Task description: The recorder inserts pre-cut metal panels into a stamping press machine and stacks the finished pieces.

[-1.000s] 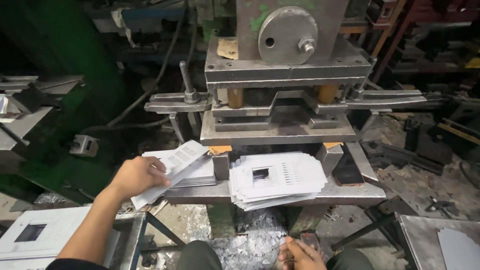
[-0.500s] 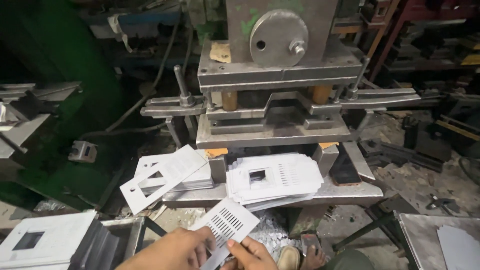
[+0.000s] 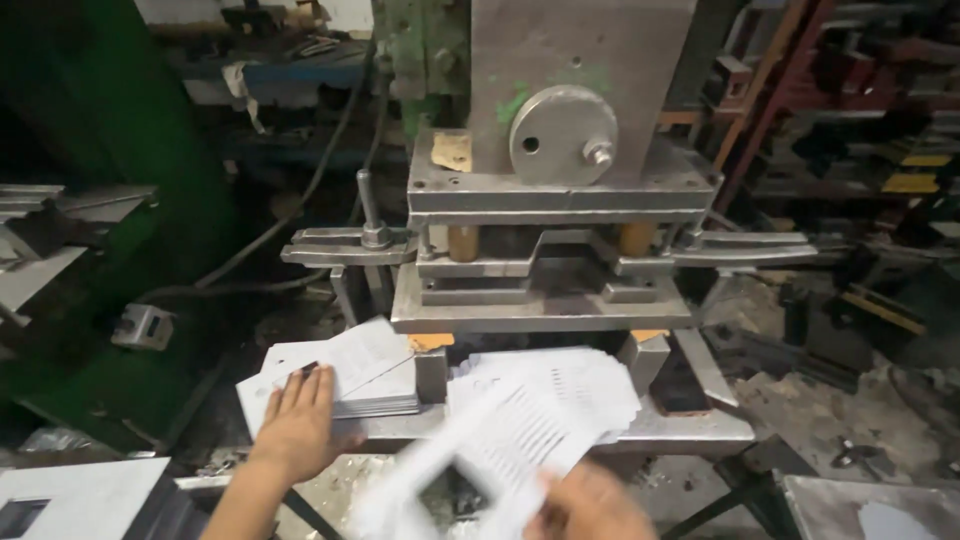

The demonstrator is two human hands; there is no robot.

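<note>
My left hand point(image 3: 298, 428) lies flat, fingers apart, on the left stack of white metal sheets point(image 3: 345, 378) on the press bed point(image 3: 690, 430). My right hand point(image 3: 588, 503), low at the frame's bottom edge, holds a white punched sheet point(image 3: 478, 458) with slots and a square cut-out; it is motion-blurred and tilted over the bed's front. Behind it lies the right stack of punched white sheets point(image 3: 560, 385). The grey press ram with a round disc point(image 3: 562, 148) stands above the die point(image 3: 545, 290).
A white sheet with a square hole point(image 3: 70, 495) lies at the bottom left. Another white panel point(image 3: 885, 518) sits at the bottom right. Green machine body point(image 3: 110, 150) fills the left. Scrap and metal parts cover the floor at the right.
My left hand went from the left stack down to my lap and is back on the left stack. My right hand has lifted a punched sheet up toward the bed.
</note>
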